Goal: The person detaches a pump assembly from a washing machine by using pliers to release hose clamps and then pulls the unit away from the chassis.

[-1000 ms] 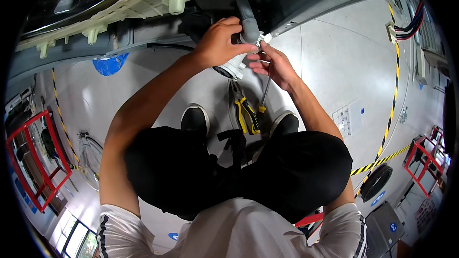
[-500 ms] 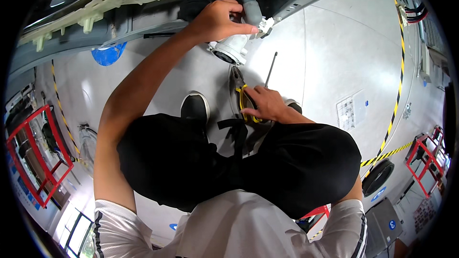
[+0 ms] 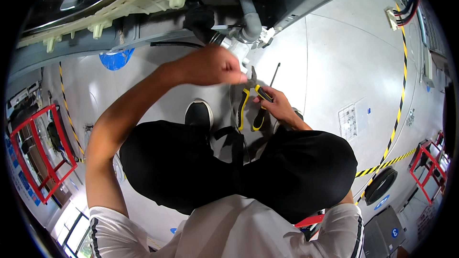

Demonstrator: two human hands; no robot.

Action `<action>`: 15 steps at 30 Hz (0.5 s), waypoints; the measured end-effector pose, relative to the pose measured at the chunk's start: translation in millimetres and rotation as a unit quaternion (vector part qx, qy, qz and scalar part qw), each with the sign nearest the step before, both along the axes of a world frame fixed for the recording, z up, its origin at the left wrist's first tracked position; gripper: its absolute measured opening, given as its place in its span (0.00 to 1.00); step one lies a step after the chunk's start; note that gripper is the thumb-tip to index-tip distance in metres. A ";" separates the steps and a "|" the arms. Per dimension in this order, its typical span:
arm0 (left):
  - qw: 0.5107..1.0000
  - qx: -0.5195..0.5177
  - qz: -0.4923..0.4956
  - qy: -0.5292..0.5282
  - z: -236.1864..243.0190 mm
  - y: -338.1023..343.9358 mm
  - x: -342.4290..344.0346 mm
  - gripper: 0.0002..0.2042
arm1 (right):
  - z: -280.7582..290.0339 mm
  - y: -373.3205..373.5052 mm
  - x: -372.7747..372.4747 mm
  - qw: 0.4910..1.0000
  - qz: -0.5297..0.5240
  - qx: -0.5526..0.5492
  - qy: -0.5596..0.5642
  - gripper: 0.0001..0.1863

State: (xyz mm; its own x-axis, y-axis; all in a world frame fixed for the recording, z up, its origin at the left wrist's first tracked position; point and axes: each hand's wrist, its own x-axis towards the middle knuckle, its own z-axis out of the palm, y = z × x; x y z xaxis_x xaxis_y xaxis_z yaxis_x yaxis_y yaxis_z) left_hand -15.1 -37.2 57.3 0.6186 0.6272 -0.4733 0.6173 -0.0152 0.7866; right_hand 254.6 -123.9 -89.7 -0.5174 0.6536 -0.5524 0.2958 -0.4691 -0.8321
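Observation:
Pliers [image 3: 244, 107] with yellow-and-black handles stand spread wide below a white plastic pump housing [image 3: 237, 48]. My right hand [image 3: 282, 107] is closed around one handle of them. My left hand [image 3: 215, 67], slightly blurred, is closed with its thumb by the pliers' jaws, in front of the housing; what its fingers hold, if anything, is hidden. A grey corrugated hose [image 3: 248, 16] runs down to the housing, and a black rubber hose [image 3: 201, 21] meets it from the left. A screwdriver [image 3: 274, 74] lies on the floor by my right hand, shaft pointing away.
The appliance's cream plastic rim [image 3: 138, 0] and grey frame edge [image 3: 124, 45] overhang the far side. My shoe [image 3: 198, 113] stands left of the pliers. Red metal frames [image 3: 40, 150] and striped floor tape [image 3: 399, 105] lie farther out at both sides.
My left hand has let go of the pump housing and moved down toward the pliers, closing. The pliers' handles have spread apart. My right hand has shifted slightly right and down.

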 end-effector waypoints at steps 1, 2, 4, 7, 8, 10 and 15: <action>0.998 -0.030 -0.054 0.020 3.7 -2.2 6.2 0.14 | 11.1 0.2 6.2 0.997 -0.038 -0.036 0.058 0.18; 0.991 -0.059 -0.110 0.040 6.1 -2.1 14.4 0.15 | 23.5 1.2 13.6 0.988 -0.077 -0.071 0.115 0.17; 0.983 -0.126 -0.122 0.052 0.3 -8.2 24.6 0.22 | 58.2 9.4 19.5 0.978 -0.109 -0.122 0.129 0.15; 0.960 -0.257 -0.095 0.063 -7.5 -12.9 45.2 0.34 | 83.4 11.3 29.1 0.953 -0.180 -0.169 0.178 0.18; 0.958 -0.265 -0.091 0.052 -12.7 -12.6 51.9 0.33 | 89.0 13.1 29.5 0.952 -0.185 -0.156 0.190 0.18; 0.954 -0.286 -0.090 0.027 -24.5 -10.9 71.7 0.32 | 96.9 11.8 32.2 0.948 -0.201 -0.132 0.208 0.20; 0.982 -0.181 -0.024 0.039 -29.5 -9.6 94.1 0.23 | 97.9 7.5 35.0 0.959 -0.169 -0.069 0.218 0.23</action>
